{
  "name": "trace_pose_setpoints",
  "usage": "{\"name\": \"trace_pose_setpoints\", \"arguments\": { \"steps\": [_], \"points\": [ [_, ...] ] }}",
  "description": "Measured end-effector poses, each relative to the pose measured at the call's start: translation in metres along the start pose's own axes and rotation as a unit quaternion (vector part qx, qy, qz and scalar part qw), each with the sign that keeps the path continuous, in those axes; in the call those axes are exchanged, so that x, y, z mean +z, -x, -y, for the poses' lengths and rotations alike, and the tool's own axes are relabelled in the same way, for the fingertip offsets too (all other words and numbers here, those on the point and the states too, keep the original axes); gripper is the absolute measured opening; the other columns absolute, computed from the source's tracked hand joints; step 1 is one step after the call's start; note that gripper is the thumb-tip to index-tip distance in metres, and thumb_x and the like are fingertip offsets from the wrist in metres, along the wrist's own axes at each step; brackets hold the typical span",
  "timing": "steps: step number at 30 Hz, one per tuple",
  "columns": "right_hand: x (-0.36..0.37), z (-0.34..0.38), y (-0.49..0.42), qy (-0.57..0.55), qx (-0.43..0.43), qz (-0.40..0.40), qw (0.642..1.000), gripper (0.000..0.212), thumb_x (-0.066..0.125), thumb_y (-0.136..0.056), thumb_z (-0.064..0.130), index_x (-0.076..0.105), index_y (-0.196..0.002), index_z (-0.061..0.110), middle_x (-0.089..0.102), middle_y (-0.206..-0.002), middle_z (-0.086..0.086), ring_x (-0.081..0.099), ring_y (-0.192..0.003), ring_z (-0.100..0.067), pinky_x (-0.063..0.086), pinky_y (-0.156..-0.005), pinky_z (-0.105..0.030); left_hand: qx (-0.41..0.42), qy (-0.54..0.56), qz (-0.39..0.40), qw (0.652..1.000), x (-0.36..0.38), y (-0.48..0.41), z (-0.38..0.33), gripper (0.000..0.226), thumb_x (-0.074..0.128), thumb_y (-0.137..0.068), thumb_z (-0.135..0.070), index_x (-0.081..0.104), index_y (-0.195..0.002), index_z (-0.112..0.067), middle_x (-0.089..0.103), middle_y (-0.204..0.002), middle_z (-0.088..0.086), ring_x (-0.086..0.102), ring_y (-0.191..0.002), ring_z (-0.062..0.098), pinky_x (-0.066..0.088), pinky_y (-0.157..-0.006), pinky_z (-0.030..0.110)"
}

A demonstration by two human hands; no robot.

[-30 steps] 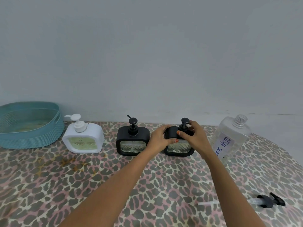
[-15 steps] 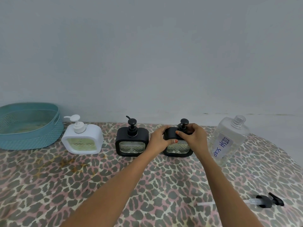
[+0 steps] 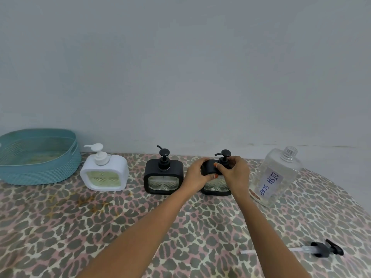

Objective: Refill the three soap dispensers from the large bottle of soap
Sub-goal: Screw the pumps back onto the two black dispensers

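Pump-unscrewing step I reckon: left hand (image 3: 195, 175) grips the rightmost black square soap dispenser (image 3: 215, 188), right hand (image 3: 234, 173) pinches its pump collar (image 3: 224, 161), lift-out next.

open cloth (image 3: 100, 227) fills the lower left; basket (image 3: 40, 169), dispensers (image 3: 104, 173) and bottle (image 3: 275, 177) line the back; loose pump (image 3: 321, 249) lower right.

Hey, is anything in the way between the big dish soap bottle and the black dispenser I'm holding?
Nothing lies on the cloth between the large bottle and the right black dispenser. Its pump sits in the neck, gripped by the right hand, so the opening is covered.
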State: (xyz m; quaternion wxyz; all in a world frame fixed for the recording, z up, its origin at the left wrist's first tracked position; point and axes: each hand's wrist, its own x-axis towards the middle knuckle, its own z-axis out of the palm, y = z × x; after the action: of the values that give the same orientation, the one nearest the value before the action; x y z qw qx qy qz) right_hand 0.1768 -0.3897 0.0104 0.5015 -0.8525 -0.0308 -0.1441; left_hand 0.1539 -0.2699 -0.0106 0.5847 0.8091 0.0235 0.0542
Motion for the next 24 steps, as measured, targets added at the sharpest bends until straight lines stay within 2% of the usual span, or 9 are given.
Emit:
{"name": "trace_pose_setpoints", "arguments": {
  "steps": [4,8,11,13,16,21,24],
  "points": [
    [-0.006,0.002,0.005,0.016,-0.006,0.029,0.999,0.034,0.068,-0.081,0.010,0.059,-0.113,0.002,0.064,-0.103,-0.012,0.051,-0.084,-0.013,0.037,-0.072,-0.017,-0.017,-0.009,0.010,1.000,-0.003,0.004,-0.007,0.052,0.067,-0.082,-0.014,0.046,-0.129,-0.015,0.050,-0.133,0.006,0.044,-0.124,0.021,0.036,-0.095,0.025],
    [-0.011,0.009,0.019,0.005,-0.006,0.002,1.000,0.031,0.065,-0.081,0.003,0.058,-0.112,0.002,0.065,-0.104,-0.014,0.054,-0.086,-0.014,0.039,-0.076,-0.019,-0.012,-0.011,0.004,1.000,-0.013,0.018,-0.014,0.049,0.065,-0.084,-0.018,0.046,-0.130,-0.016,0.047,-0.137,0.004,0.040,-0.130,0.021,0.035,-0.103,0.032],
    [-0.013,0.014,0.034,-0.009,-0.007,-0.018,1.000,0.030,0.067,-0.080,0.004,0.058,-0.109,0.002,0.063,-0.104,-0.013,0.059,-0.094,-0.022,0.043,-0.080,-0.025,0.016,-0.025,-0.004,1.000,-0.026,0.035,-0.019,0.046,0.064,-0.085,-0.017,0.049,-0.128,-0.018,0.050,-0.133,0.000,0.044,-0.125,0.017,0.037,-0.096,0.025],
    [-0.013,0.019,0.043,-0.003,-0.021,-0.013,1.000,0.032,0.068,-0.080,0.006,0.058,-0.110,0.001,0.063,-0.106,-0.012,0.058,-0.096,-0.021,0.042,-0.083,-0.024,0.029,-0.020,-0.003,0.999,-0.035,0.046,-0.022,0.041,0.063,-0.085,-0.016,0.052,-0.124,-0.021,0.052,-0.127,-0.006,0.045,-0.120,0.011,0.036,-0.092,0.021],
    [-0.006,0.033,0.062,-0.007,-0.041,0.018,0.999,0.033,0.069,-0.080,0.010,0.059,-0.111,0.002,0.063,-0.106,-0.009,0.054,-0.093,-0.013,0.040,-0.083,-0.020,0.032,-0.016,-0.005,0.999,-0.052,0.068,-0.025,0.043,0.063,-0.085,-0.016,0.050,-0.126,-0.020,0.051,-0.132,-0.002,0.046,-0.122,0.011,0.036,-0.094,0.021],
    [0.016,0.068,0.092,-0.029,-0.073,0.071,0.994,0.030,0.069,-0.082,0.015,0.059,-0.108,0.004,0.062,-0.101,-0.006,0.055,-0.092,-0.014,0.039,-0.078,-0.020,0.047,-0.037,-0.041,0.997,-0.090,0.103,-0.027,0.046,0.064,-0.085,-0.015,0.049,-0.128,-0.016,0.052,-0.133,0.001,0.047,-0.125,0.013,0.037,-0.099,0.022],
    [0.035,0.088,0.109,-0.036,-0.090,0.090,0.991,0.030,0.068,-0.082,0.016,0.060,-0.109,0.004,0.063,-0.104,-0.007,0.053,-0.092,-0.011,0.039,-0.079,-0.018,0.041,-0.045,-0.071,0.996,-0.120,0.124,-0.021,0.046,0.065,-0.083,-0.014,0.050,-0.127,-0.014,0.053,-0.131,0.002,0.048,-0.123,0.013,0.037,-0.096,0.019]
  ]
}}
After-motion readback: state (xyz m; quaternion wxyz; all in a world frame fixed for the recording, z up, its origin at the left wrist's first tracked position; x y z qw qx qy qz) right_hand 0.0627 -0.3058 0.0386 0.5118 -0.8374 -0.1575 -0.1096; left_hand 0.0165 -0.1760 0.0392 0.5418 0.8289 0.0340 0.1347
